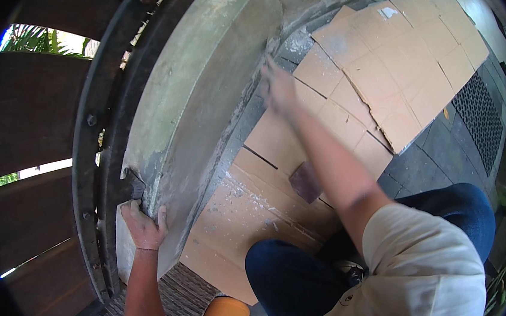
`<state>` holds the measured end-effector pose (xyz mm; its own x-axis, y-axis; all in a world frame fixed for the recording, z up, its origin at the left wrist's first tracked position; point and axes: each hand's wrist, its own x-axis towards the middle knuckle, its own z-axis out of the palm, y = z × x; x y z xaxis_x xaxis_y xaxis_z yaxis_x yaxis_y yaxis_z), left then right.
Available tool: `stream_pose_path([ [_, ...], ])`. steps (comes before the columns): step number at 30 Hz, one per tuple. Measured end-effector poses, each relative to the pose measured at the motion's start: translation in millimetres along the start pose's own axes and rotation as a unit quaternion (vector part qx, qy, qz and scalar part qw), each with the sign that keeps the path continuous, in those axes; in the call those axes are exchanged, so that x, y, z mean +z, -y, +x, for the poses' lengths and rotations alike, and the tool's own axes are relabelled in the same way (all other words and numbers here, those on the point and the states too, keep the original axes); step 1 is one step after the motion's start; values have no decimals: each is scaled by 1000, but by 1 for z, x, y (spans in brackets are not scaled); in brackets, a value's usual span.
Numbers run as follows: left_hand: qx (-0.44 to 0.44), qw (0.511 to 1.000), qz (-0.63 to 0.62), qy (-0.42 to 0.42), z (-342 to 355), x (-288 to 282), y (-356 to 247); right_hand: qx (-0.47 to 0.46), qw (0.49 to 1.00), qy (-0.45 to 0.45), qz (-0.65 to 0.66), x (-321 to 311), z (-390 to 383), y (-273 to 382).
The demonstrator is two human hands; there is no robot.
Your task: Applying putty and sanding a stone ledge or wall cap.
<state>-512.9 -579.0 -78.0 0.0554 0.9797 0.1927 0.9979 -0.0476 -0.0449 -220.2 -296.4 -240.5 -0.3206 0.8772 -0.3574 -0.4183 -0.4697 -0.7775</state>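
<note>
My left hand (145,227) rests on a low concrete wall (190,91), beside a broken notch in its top. The thumb is spread from the fingers, and no loose thing shows in this hand. Close to the wall's base, my right hand (280,89) reaches forward over the edge of the cardboard sheets (388,56). Motion smears its fingers, so I cannot make out whether they hold anything. Beneath my right forearm a dark reddish-brown square piece (305,182) lies on the cardboard. White flakes and dust are scattered there and along the wall's foot.
Dark wooden slats (26,111) on a curved black metal frame (86,142) stand left of the wall. Grey stone paving (413,171) shows beyond the cardboard, with a black perforated mat (479,120) at right. A ribbed dark mat (181,302) lies near my left arm.
</note>
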Motion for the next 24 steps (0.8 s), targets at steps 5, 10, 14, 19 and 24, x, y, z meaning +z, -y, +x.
stream_pose_path([
  [5,6,1000,16,-8,-2,-8,3,37,998,-47,-5,50,-37,-32],
  [10,5,1000,-22,-14,11,4,-6,-173,967,-89,-167,-34,36,-36],
  [14,-5,1000,-6,-7,-2,-4,1,27,997,-66,36,11,6,-5],
  [19,0,1000,-24,-10,3,-1,-3,131,990,-2,57,14,-42,-30],
  [24,-11,1000,-14,9,0,-5,1,62,994,-72,59,2,7,-17],
])
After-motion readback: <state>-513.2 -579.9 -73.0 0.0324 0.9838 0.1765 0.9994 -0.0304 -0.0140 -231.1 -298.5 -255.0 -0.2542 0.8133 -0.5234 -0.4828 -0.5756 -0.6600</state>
